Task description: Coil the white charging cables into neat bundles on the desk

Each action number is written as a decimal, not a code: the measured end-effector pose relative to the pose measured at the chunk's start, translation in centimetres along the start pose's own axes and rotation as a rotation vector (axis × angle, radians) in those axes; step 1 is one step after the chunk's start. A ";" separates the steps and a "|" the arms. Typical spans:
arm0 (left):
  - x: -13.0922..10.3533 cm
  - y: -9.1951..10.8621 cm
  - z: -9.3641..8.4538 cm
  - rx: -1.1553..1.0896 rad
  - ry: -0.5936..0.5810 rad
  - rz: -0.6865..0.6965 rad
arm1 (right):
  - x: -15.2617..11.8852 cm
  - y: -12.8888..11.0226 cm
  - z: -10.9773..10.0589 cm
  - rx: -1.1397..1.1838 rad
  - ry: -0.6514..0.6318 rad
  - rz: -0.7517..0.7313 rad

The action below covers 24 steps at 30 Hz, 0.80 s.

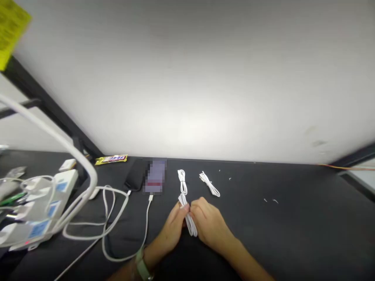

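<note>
My left hand has its fingers closed round the middle of a bundled white cable, near the front of the black table. Pressed against the bundle's right side is my right hand, its fingers curled together at the cable's middle; what its fingertips pinch is hidden. Just beyond the hands lies a second coiled white cable. A third white bundle rests farther right, tilted.
A dark phone and a blurred-out phone lie left of the coils. Loose white charging cords loop beside a power strip. A yellow wrapper sits by the wall. Small white scraps lie at right.
</note>
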<state>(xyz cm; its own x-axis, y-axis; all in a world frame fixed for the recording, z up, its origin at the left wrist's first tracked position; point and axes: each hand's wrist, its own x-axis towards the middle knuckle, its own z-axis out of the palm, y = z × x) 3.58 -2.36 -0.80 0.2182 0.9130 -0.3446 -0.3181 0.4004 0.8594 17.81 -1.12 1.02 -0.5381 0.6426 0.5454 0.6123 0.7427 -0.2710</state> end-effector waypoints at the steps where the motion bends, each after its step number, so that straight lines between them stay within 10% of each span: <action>1: -0.1 0.2 -0.1 0.048 0.000 0.033 | 0.0 0.0 -0.1 -0.005 -0.007 0.005; 9: -1.3 3.2 -0.2 0.539 -0.134 0.249 | -0.4 -0.1 -0.4 0.095 -0.110 0.051; 24: -1.2 3.4 -0.5 0.753 -0.199 0.400 | -0.9 0.0 -0.1 0.153 -0.190 0.180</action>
<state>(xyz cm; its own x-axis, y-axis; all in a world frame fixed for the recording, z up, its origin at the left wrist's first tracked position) 1.75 -2.02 2.33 0.3998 0.9153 0.0477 0.2734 -0.1688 0.9470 18.34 -1.67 0.61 -0.5362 0.7797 0.3234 0.6210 0.6239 -0.4745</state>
